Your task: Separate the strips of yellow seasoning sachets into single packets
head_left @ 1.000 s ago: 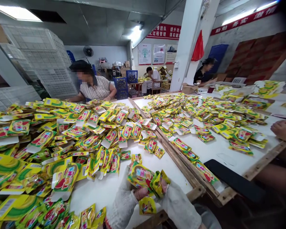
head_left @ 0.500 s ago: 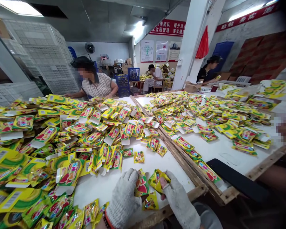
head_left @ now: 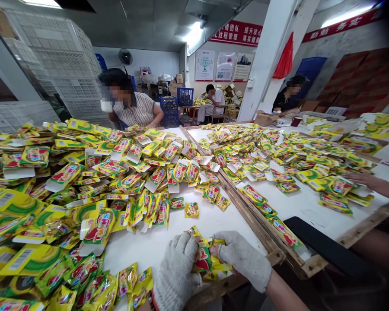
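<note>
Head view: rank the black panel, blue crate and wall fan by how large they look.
Largest first: black panel, blue crate, wall fan. The panel is nearest the camera, so true sizes stay unsure.

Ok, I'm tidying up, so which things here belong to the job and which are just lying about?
Job: gloved left hand, gloved right hand, the yellow sachets between them, the sachet heap on the white table.
Lying about: black slab, stacked white crates, blue crate.

There are two gloved hands [head_left: 176, 272], four other persons [head_left: 134, 110], three posters [head_left: 225, 65], two red banners [head_left: 238, 33], and very many packets [head_left: 97, 226].
</note>
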Tool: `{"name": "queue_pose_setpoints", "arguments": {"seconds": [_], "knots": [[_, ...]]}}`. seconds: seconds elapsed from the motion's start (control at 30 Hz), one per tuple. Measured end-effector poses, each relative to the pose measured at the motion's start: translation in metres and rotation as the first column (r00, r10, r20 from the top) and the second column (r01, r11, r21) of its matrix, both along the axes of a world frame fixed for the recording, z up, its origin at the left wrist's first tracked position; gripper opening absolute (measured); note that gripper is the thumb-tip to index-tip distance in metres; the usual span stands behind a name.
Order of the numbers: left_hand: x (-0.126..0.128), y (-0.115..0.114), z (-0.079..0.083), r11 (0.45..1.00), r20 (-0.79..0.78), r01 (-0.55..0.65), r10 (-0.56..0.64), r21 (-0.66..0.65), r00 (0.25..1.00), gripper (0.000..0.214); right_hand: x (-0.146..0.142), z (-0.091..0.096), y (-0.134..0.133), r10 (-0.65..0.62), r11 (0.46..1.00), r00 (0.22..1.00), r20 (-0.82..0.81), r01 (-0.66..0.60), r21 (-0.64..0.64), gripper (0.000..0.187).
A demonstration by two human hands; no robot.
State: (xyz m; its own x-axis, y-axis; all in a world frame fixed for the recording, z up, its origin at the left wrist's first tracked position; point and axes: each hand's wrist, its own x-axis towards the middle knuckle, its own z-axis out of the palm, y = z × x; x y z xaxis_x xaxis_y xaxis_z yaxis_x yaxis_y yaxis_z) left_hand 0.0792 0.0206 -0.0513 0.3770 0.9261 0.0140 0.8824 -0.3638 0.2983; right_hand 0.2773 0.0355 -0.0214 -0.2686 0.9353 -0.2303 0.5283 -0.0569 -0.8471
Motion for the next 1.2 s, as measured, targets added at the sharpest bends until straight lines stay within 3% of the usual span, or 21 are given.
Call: {"name": "queue_pose_setpoints", "arguments": {"seconds": [0.07,0.2,0.27,0.33,0.4,0.47,0.63,0.77,0.87,1.0,1.07,1.13,1.2], "knots": [[0.000,-0.001,0.000,1.000,0.015,0.002,-0.003,0.016,1.000,0.077,0.000,-0.007,0.001,-0.006,0.998,0.999,-0.045,0.003,-0.068,0.029],[0.001,-0.002,-0.002,0.999,0.027,0.047,-0.047,0.003,0.999,0.080,-0.005,-0.015,0.004,-0.013,0.989,0.980,0.200,-0.017,0.149,0.020],[-0.001,-0.001,0.000,0.997,0.031,0.074,-0.074,-0.019,0.997,0.081,-0.007,-0.015,0.004,-0.046,0.985,0.973,0.225,0.006,0.175,0.015],[-0.002,0.001,0.004,0.997,0.036,0.060,-0.058,-0.040,0.998,0.081,-0.006,-0.014,0.001,-0.079,0.996,0.997,0.006,0.078,0.047,0.018],[-0.002,0.003,0.009,0.998,0.031,0.008,-0.006,-0.068,0.999,0.080,-0.002,-0.014,-0.004,-0.143,0.987,0.946,-0.291,0.114,-0.114,0.030],[-0.002,0.004,0.011,0.996,0.018,-0.021,0.023,-0.091,1.000,0.079,0.001,-0.017,-0.009,-0.194,0.978,0.888,-0.417,0.140,-0.157,0.030],[0.000,0.001,0.005,0.997,0.042,-0.012,0.015,-0.070,0.999,0.082,-0.005,-0.025,-0.013,-0.261,0.965,0.953,-0.154,0.261,-0.021,0.021],[-0.002,-0.001,0.005,0.997,0.032,-0.047,0.049,-0.064,0.998,0.079,-0.011,-0.027,-0.012,-0.263,0.951,0.965,-0.015,0.262,0.166,0.017],[0.000,-0.002,0.009,0.997,0.005,-0.031,0.031,-0.066,1.000,0.078,-0.015,-0.028,-0.016,-0.294,0.934,0.951,0.094,0.265,0.238,0.012],[0.004,-0.001,0.011,0.997,-0.028,-0.047,0.046,-0.059,0.999,0.073,-0.025,-0.031,-0.019,-0.283,0.923,0.957,0.056,0.256,0.288,0.011],[0.003,-0.001,0.010,0.997,-0.036,-0.043,0.040,-0.067,0.999,0.072,-0.026,-0.033,-0.019,-0.243,0.945,0.969,-0.043,0.246,0.217,0.012],[0.002,0.001,0.011,0.996,-0.053,-0.049,0.045,-0.080,0.998,0.074,-0.021,-0.033,-0.019,-0.199,0.978,0.966,-0.163,0.207,0.032,0.017],[0.003,0.002,0.012,0.995,-0.069,-0.058,0.052,-0.079,0.996,0.074,-0.014,-0.030,-0.020,-0.151,0.977,0.946,-0.287,0.099,-0.187,0.031]]}}
